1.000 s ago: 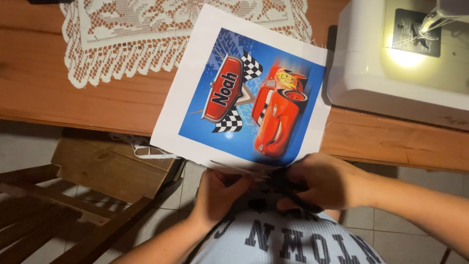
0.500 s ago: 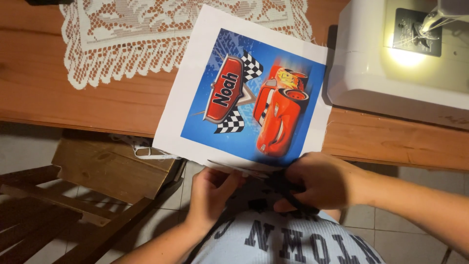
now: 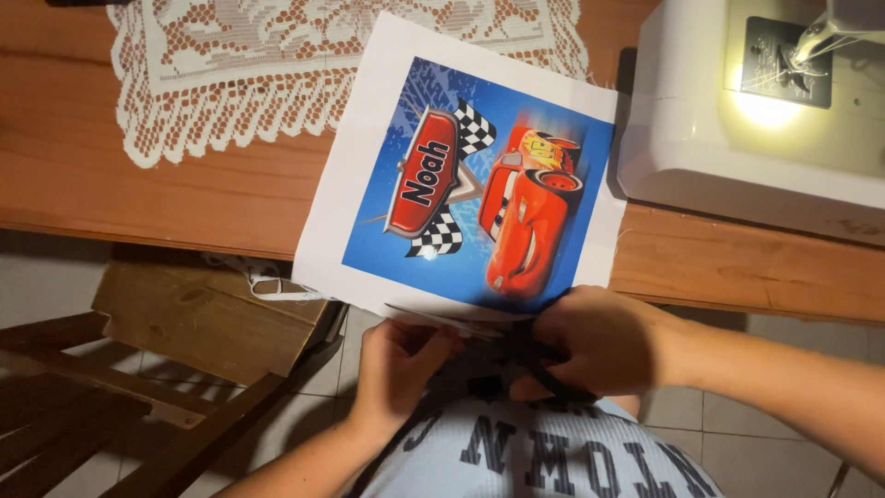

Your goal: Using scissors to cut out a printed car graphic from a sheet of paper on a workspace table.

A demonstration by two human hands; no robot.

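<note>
Head view, looking straight down: printed sheet (image 3: 461, 175), white-bordered, with a blue picture of a red cartoon car and chequered flags, lies tilted across the near edge of the wooden table (image 3: 166, 184), its lower margin overhanging toward the person. Left hand (image 3: 401, 364) sits at 6 o'clock of the sheet, just below the overhanging edge, fingers curled up and pinching the white bottom margin. Right hand (image 3: 599, 341) is at 5 o'clock of the sheet, just beside the left, closed around the dark handles of scissors (image 3: 544, 369); blades mostly hidden under the hand and paper, so how far they are parted cannot be told, though a thin strip of the margin lifts away where they meet the edge. Both hands hover over the lap, above a pale shirt with dark lettering (image 3: 553, 452). On the table, a white lace doily (image 3: 230, 74) spreads at 11 o'clock of the sheet, its right part tucked beneath the paper. White sewing machine (image 3: 737, 138) stands at 2 o'clock, touching or just beside the sheet's right corner, its small lamp lit and throwing a bright patch on the bed. Below the table edge at 8 o'clock, a wooden chair (image 3: 184, 323) with a bit of white cord on the seat; tiled floor (image 3: 784, 443) shows beyond
</note>
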